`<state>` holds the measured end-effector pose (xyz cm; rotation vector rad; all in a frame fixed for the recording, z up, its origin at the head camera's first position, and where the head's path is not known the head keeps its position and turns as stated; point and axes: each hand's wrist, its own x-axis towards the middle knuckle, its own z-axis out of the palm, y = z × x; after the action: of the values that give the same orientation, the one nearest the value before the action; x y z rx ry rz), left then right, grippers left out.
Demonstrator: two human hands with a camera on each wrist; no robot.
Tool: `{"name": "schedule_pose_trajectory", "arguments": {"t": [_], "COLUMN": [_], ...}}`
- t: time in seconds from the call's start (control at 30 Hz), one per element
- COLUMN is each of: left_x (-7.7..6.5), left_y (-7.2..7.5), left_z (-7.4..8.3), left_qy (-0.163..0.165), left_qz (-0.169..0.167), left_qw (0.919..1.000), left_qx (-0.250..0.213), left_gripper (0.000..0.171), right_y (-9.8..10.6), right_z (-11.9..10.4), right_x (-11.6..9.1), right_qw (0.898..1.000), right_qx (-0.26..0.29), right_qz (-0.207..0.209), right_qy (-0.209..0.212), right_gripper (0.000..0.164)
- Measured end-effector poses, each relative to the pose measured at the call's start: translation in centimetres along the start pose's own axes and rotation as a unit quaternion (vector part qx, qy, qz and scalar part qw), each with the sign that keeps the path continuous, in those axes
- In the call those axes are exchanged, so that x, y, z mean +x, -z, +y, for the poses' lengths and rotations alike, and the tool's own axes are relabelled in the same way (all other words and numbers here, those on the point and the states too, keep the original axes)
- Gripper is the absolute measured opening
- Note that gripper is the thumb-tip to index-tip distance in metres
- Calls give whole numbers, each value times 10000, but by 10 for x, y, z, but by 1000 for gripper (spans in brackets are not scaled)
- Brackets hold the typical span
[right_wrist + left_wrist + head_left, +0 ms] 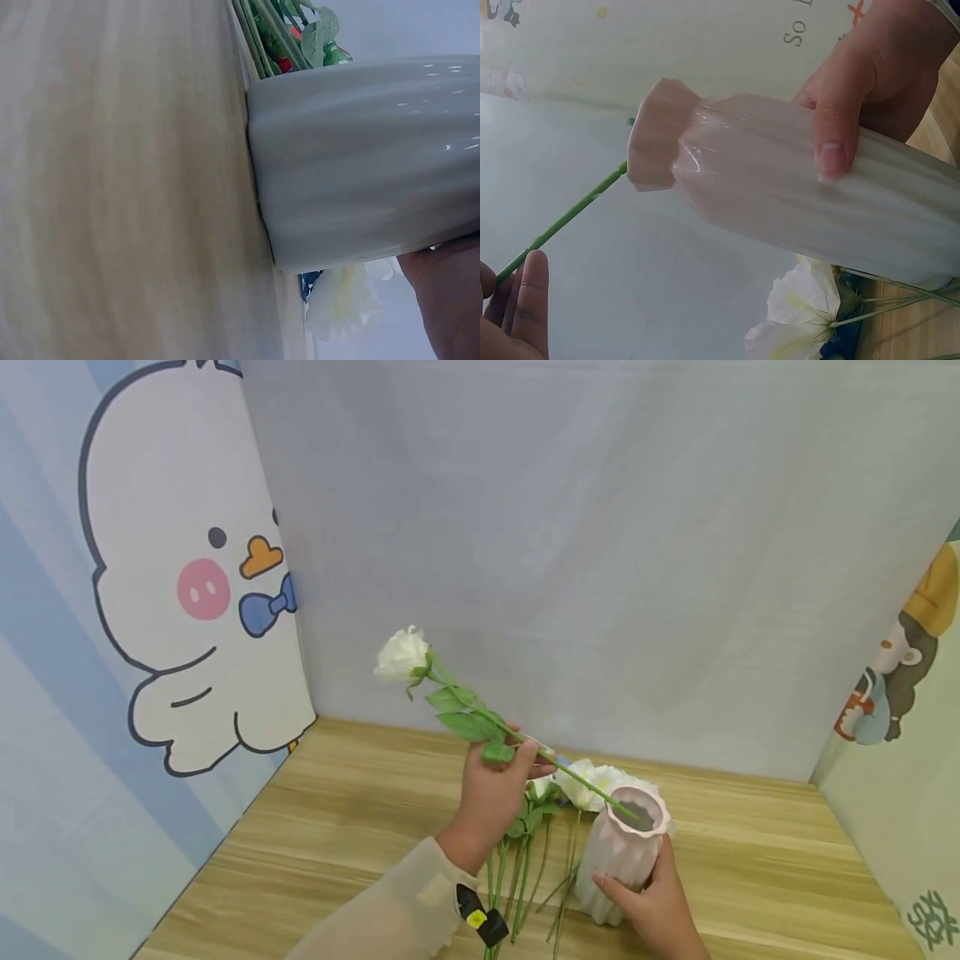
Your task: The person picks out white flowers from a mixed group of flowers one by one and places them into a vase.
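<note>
My left hand (487,789) pinches the green stem of a white rose (403,656); its bloom points up and left, with leaves near my fingers. The stem's lower end reaches into the mouth of a pale pink ribbed vase (618,860). Around the vase's side my right hand (660,902) grips, thumb across the front. In the left wrist view, the stem (574,214) slants from my left fingertips to the vase's wavy rim (656,135). The vase base (285,172) stands on the wooden table in the right wrist view.
White flowers (588,783) lie behind and left of the vase, their thin stems (525,877) stretching toward the near edge. Something red (285,64) shows among leaves beside the vase. A grey backdrop (562,568) stands behind the wooden table (337,827), with printed cloth on both sides.
</note>
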<state>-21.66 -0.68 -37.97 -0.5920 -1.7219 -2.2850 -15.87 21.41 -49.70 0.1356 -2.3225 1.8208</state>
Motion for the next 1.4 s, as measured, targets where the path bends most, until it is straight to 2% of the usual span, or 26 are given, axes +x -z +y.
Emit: {"name": "schedule_pose_trajectory", "arguments": {"t": [0.13,0.27,0.47,0.73,1.07,1.4], "left_x": [-2,-4,-8,-10,-6,-5], "left_y": [-4,-10,-17,-18,-19,-25], "left_z": [-2,-1,11,20,24,27], "left_qy": [3,91,147,152,-221,-254], "left_qz": [-138,-150,-175,-331,-747,-773], "left_qw": [9996,9996,9994,9993,9970,9966], "left_qx": [-226,-227,-277,-63,-13,128], "left_gripper": [24,23,19,17,16,21], "right_y": [0,0,-1,-1,-1,-1], "right_z": [0,-1,-1,0,-1,-1], "right_x": [-1,-1,-1,-1,-1,-1], "right_qw": [10000,9999,9995,9999,10000,9999], "right_qx": [-7,-32,-43,62,59,135], "right_qz": [1,42,90,70,5,46], "right_qy": [7,97,304,111,47,93], "right_gripper": [83,83,81,82,82,83]}}
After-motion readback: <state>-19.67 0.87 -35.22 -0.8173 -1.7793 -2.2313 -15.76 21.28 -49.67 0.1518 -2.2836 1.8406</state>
